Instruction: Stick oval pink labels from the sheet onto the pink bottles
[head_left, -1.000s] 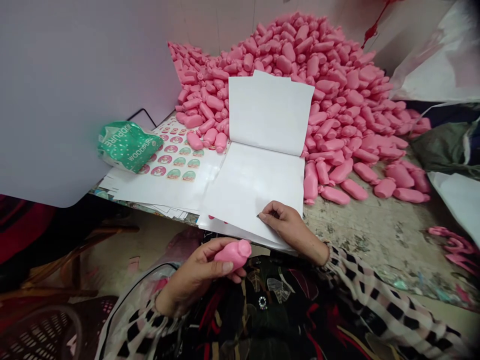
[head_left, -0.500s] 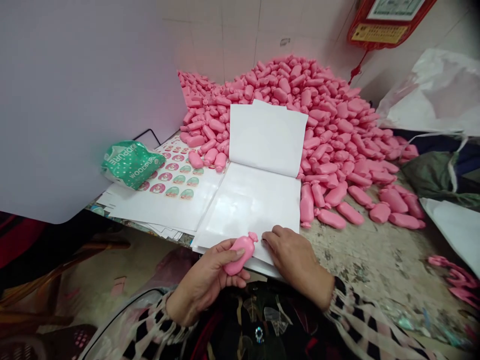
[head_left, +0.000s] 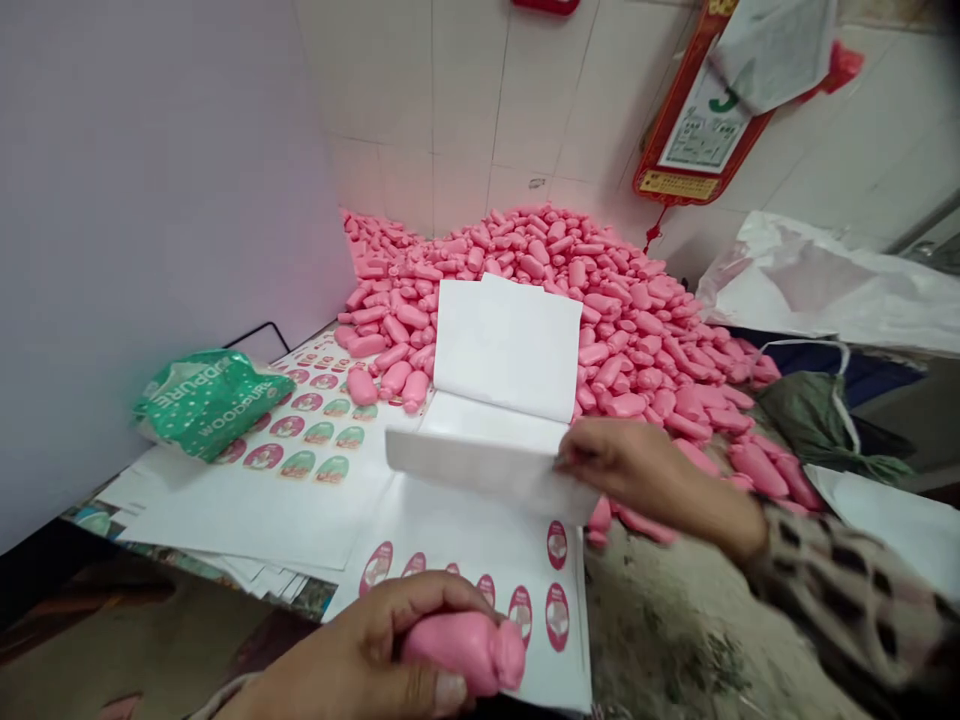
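Note:
A small pink bottle (head_left: 454, 648) lies in my left hand (head_left: 375, 650), its neck toward the right, with thumb and fingers closed around it. My right hand (head_left: 634, 468) pinches the right edge of a white sheet (head_left: 465, 468), which stands partly raised and curled away from me. Under it lies a sticker sheet (head_left: 450, 535) with oval pink labels in rows, partly covered by my left hand. Behind, a folded-back white page (head_left: 510, 345) leans against the heap of pink bottles (head_left: 637, 320).
On the left, a green bag (head_left: 214, 400) sits on sheets of round stickers (head_left: 304, 430). A pale panel (head_left: 165, 250) rises at the left. A white plastic bag (head_left: 825, 280) and dark cloth (head_left: 817, 420) lie at the right. A red calendar (head_left: 697, 140) hangs on the wall.
My right hand has gone from resting at the sheets' near edge to lifting the top one, uncovering oval labels. My left hand still holds the bottle, now turned sideways. The view has tilted up.

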